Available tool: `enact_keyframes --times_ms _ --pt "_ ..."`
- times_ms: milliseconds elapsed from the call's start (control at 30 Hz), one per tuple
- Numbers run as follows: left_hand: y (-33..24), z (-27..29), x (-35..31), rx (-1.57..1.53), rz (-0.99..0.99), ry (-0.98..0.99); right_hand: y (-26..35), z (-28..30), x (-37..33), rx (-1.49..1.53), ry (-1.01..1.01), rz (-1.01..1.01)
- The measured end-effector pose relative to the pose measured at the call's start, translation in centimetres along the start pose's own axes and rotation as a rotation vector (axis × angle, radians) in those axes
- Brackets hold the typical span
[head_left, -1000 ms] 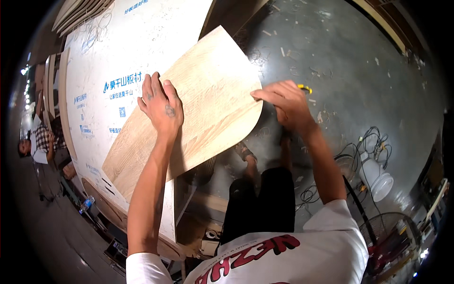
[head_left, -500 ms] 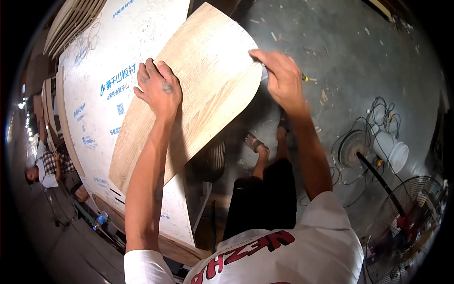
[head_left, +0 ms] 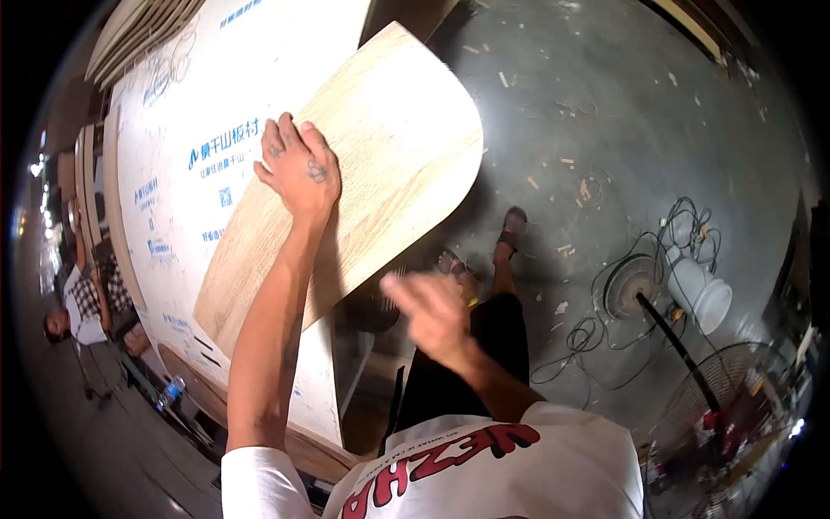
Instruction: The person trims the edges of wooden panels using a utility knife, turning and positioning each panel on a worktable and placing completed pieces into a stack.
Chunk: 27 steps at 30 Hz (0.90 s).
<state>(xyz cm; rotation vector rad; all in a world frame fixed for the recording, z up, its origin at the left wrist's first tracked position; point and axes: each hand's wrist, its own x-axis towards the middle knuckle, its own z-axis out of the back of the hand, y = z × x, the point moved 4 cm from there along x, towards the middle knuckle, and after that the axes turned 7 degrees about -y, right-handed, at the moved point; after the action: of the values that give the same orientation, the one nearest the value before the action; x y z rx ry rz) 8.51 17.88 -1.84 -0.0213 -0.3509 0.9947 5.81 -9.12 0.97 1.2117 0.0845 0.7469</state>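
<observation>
Tan wood-grain lies directly under the fingers [head_left: 289,131] of the left hand [head_left: 303,179], which rests palm down, moderately spread and gripping nothing that shows. Its fingertips reach the left edge of the board [head_left: 389,138]; whether they curl over that edge cannot be told. The right hand [head_left: 434,318] is blurred, apart from the board and just beyond its near right edge, with the fingers pointing left toward it. A small yellow thing [head_left: 473,302] shows at the right side of this hand, but whether the fingers grasp it, or how far they close, I cannot tell.

The board lies slantwise on a white worktop [head_left: 177,108] with blue print, running from near left to far right. Its rounded right end juts past the worktop's right side, above the grey floor [head_left: 596,112].

Farther out, small pale scraps [head_left: 584,190] are scattered across the floor. To the right, a white bucket [head_left: 709,303] lies among dark cables [head_left: 584,337], with a stand fan [head_left: 731,406] nearer. Left of the worktop are a clear bottle [head_left: 171,392] and another person [head_left: 93,298] in checked clothing; curved panels [head_left: 143,33] are stacked at the far left.
</observation>
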Motion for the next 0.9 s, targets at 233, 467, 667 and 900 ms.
enact_keyframes --times_ms 233,467,667,900 --pt "-0.7 0.3 0.0 -0.026 0.031 0.032 -11.1 3.6 25.8 0.081 -0.013 0.216" --pt "-0.4 0.5 -0.1 0.006 0.062 0.036 -15.1 -3.3 35.0 -0.023 0.511 0.267" --pt "-0.7 0.6 0.2 0.051 0.079 0.066 -15.0 -4.1 35.0 0.021 0.604 0.255" --pt "-0.7 0.5 0.1 0.046 0.077 0.051 -14.7 -4.3 35.5 -0.083 0.647 0.35"
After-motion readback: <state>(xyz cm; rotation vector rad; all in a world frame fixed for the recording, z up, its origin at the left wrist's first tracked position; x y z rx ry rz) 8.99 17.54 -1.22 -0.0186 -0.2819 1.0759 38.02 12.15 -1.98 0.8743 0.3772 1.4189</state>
